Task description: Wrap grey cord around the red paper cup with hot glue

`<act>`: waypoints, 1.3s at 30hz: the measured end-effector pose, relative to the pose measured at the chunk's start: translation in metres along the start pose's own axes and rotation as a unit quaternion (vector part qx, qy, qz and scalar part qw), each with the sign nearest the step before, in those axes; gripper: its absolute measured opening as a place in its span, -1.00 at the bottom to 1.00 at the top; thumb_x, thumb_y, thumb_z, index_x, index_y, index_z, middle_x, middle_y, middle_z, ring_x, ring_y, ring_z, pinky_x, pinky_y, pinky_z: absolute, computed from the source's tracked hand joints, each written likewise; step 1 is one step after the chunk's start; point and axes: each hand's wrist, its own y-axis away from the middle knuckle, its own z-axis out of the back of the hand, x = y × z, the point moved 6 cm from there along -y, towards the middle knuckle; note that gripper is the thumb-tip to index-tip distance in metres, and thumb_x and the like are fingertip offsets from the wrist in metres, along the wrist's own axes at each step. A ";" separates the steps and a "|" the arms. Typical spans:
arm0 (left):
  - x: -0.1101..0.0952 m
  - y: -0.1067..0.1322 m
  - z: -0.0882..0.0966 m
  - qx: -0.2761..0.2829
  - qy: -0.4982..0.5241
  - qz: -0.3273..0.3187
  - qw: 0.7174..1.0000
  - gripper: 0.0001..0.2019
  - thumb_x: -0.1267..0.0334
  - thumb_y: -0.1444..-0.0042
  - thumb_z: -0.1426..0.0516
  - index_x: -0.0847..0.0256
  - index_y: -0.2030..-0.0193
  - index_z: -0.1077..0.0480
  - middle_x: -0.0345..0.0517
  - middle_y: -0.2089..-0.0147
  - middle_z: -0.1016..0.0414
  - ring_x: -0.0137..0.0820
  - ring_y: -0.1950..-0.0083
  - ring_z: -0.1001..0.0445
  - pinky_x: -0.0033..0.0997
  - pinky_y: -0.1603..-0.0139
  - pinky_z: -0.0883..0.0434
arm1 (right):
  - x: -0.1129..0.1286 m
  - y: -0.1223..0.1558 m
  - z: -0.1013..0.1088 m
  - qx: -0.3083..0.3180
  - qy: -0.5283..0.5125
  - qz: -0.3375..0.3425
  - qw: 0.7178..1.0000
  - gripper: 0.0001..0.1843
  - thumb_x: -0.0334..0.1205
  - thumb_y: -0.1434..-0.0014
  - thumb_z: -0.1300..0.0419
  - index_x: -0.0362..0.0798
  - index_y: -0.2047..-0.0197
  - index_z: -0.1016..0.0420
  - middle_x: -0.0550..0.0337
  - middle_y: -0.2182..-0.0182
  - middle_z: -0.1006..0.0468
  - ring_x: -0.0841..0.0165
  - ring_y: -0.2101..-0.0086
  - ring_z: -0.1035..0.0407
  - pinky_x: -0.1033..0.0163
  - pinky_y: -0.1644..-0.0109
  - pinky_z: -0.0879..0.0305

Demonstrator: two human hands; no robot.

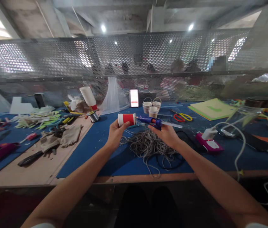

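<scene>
My left hand (117, 131) grips a red and white paper cup (127, 120), tipped on its side above the table. In my right hand (167, 134) is a blue hot glue gun (151, 121), with a clear glue stick (175, 125) jutting from its back. The gun's nozzle points left at the cup's right end; whether it touches, I cannot tell. Below both hands lies a tangled heap of grey cord (150, 144). Three small cups with looped handles (153, 111) stand just beyond the glue gun.
Red and yellow handled scissors (182, 117) lie to the right, near yellow-green sheets (212, 109). A purple power strip (209, 143) with a white plug sits nearer. Leftward are a leaning stack of paper cups (88, 97), a metal can (93, 117) and work gloves (71, 136). Perforated panels (134, 57) stand behind.
</scene>
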 end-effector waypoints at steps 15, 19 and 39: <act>0.001 0.000 -0.002 -0.002 0.033 0.005 0.999 -0.64 0.07 -0.01 -0.34 0.26 0.12 -0.56 -0.12 0.23 -0.59 -0.37 0.24 -0.46 -0.37 0.09 -0.40 | 0.000 -0.003 0.002 0.070 -0.231 -0.149 0.959 -0.61 0.18 -0.21 -0.22 0.01 0.22 -0.44 0.40 0.71 -0.30 0.42 0.67 -0.23 0.25 0.50 -0.21; 0.002 0.001 -0.003 0.002 0.047 0.004 0.999 -0.61 0.09 0.01 -0.35 0.27 0.07 -0.56 -0.11 0.22 -0.59 -0.35 0.21 -0.48 -0.36 0.08 -0.41 | -0.002 -0.007 0.001 0.075 -0.338 -0.153 0.926 -0.59 0.20 -0.23 -0.20 -0.01 0.24 -0.38 0.41 0.66 -0.32 0.49 0.68 -0.16 0.28 0.51 -0.18; 0.015 -0.002 -0.005 0.016 0.117 0.063 0.991 -0.63 0.14 0.05 -0.39 0.29 0.14 -0.54 -0.11 0.22 -0.61 -0.41 0.24 -0.49 -0.37 0.05 -0.41 | -0.074 -0.018 0.026 0.093 -0.086 -0.176 0.976 -0.31 0.47 -0.08 -0.12 -0.04 0.55 -0.50 0.24 0.61 -0.42 0.34 0.48 -0.31 0.27 0.40 -0.12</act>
